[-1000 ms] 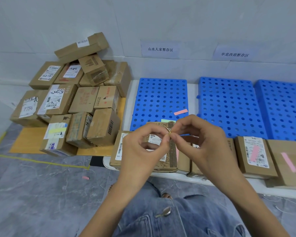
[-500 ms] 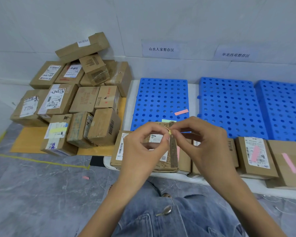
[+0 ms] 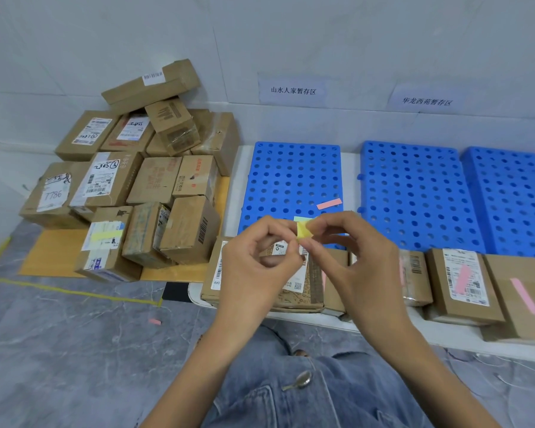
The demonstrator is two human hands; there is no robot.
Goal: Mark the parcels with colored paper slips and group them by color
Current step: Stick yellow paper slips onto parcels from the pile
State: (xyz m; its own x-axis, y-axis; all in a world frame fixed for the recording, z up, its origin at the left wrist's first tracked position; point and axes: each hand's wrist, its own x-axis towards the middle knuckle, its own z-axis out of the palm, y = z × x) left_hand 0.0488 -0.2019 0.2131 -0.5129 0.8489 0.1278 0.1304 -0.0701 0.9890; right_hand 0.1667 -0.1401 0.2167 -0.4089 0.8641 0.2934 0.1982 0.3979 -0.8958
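Here, in the head view at frame centre, I see my left hand (image 3: 257,267) and right hand (image 3: 357,257) both pinching a yellow slip (image 3: 304,230) at the fingertips, probably separating it, above the front parcel (image 3: 294,291) it should mark.

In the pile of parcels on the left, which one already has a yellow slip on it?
The front-left parcel of the pile, nearest the floor's edge. A yellow slip lies across its white label; no slip shows on the other boxes there.
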